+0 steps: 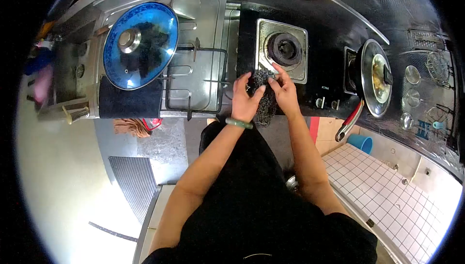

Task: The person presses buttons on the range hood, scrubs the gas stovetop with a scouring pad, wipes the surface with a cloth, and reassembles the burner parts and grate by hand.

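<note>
A dark speckled cloth or mesh-like pad hangs over the front edge of the black stovetop, its upper part between my hands. My left hand, with a green bangle at the wrist, grips its left side with bent fingers. From the right, my right hand pinches its upper part with thumb and fingers. Just beyond the fingers lies the square metal burner tray with a round dark burner, uncovered by any pan.
To the left, a blue pan with a glass lid sits near a black metal rack. At the right, a lidded pan has its red handle jutting past the counter edge. A blue bucket stands on the floor.
</note>
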`<action>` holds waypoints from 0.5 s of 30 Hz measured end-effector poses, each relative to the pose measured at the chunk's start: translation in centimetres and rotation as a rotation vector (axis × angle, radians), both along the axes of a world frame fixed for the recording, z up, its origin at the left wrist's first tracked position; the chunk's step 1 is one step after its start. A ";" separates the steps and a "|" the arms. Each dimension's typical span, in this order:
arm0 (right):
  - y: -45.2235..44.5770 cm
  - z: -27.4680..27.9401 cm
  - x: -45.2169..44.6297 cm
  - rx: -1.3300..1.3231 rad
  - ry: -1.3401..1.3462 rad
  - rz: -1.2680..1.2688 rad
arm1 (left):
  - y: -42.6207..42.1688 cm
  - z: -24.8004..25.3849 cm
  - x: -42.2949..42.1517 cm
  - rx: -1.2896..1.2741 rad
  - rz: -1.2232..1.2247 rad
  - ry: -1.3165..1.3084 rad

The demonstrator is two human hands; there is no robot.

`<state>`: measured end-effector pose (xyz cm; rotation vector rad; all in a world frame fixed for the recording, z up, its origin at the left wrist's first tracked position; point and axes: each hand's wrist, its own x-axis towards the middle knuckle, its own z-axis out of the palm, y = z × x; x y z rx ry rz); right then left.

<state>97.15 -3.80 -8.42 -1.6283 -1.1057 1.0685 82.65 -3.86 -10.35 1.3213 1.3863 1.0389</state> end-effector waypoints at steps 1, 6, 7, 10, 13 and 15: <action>-0.1 -0.4 0.5 -0.008 0.028 0.014 | 0.7 -0.6 0.9 0.029 0.030 0.092; 0.1 -1.0 1.8 -0.103 0.186 0.063 | 2.3 -0.9 1.3 -0.248 -0.043 -0.316; 0.1 -0.9 1.6 -0.141 0.227 0.004 | 2.2 -0.8 1.4 -0.223 -0.019 -0.342; 0.1 -3.3 2.2 -0.174 0.241 0.064 | 1.8 3.5 1.6 -0.258 0.041 -0.345; 0.4 -4.9 1.3 -0.206 0.464 0.040 | 1.9 0.8 1.5 -0.108 -0.048 -0.154; 0.8 -7.0 0.4 -0.147 0.540 0.011 | 2.3 0.8 1.5 0.147 -0.059 -0.127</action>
